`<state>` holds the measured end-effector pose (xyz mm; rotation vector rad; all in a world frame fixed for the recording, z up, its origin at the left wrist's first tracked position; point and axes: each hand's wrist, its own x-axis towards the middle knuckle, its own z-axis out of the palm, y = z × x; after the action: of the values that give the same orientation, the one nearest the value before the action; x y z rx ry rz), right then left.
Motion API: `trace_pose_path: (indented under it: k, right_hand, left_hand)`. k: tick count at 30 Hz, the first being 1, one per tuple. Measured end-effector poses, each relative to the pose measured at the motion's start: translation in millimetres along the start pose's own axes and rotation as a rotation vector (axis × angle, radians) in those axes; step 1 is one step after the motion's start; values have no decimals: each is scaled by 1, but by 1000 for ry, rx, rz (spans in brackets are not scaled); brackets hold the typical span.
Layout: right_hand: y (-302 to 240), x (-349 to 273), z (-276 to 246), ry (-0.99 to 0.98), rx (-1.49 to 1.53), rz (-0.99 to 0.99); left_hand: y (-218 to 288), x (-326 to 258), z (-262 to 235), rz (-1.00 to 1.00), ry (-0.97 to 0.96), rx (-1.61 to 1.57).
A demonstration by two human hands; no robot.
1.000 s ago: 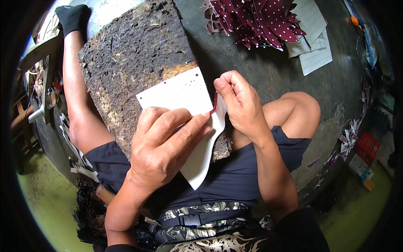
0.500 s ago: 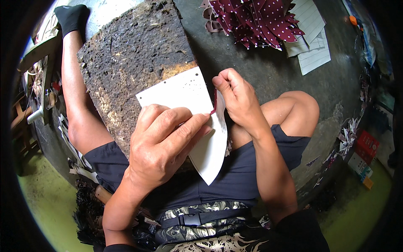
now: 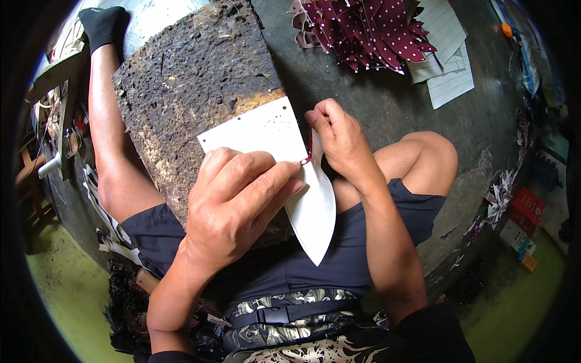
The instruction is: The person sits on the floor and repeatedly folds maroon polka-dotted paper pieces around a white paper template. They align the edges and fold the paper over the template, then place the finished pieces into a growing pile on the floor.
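- Two hands work one white sheet [image 3: 266, 130] lying on the rough board [image 3: 193, 78] over your lap.
- Your left hand [image 3: 239, 199] presses the sheet flat, fingers spread, gripping nothing.
- Your right hand [image 3: 339, 136] pinches a small dark-red piece [image 3: 310, 145] at the sheet's edge.
- The sheet's loose flap [image 3: 315, 212] now hangs lower and broader than a second ago, so the fold or cut looks to be advancing.
- Red dotted paper [image 3: 369, 27] lies well apart.

Left hand [image 3: 239, 202]: palm down, fingers spread and pressed flat, forearm rising from the lower edge.
Right hand [image 3: 339, 136]: fingers curled into a pinch, wrist bent, forearm angled up from lower right.
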<state>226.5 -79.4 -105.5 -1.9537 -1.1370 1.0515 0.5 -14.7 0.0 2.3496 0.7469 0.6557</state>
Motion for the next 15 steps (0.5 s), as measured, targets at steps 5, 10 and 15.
trace_pose_path:
  k: [5, 10, 15]
  right_hand:
    - [3, 2, 1, 21, -27, -18]
    - [6, 2, 2, 31, -77, 4]
    - [14, 4, 3, 80, -101, -9]
  left_hand:
    - [0, 3, 5, -11, 34, -8]
    - [1, 2, 7, -19, 51, 2]
    - [1, 0, 9, 1, 72, 23]
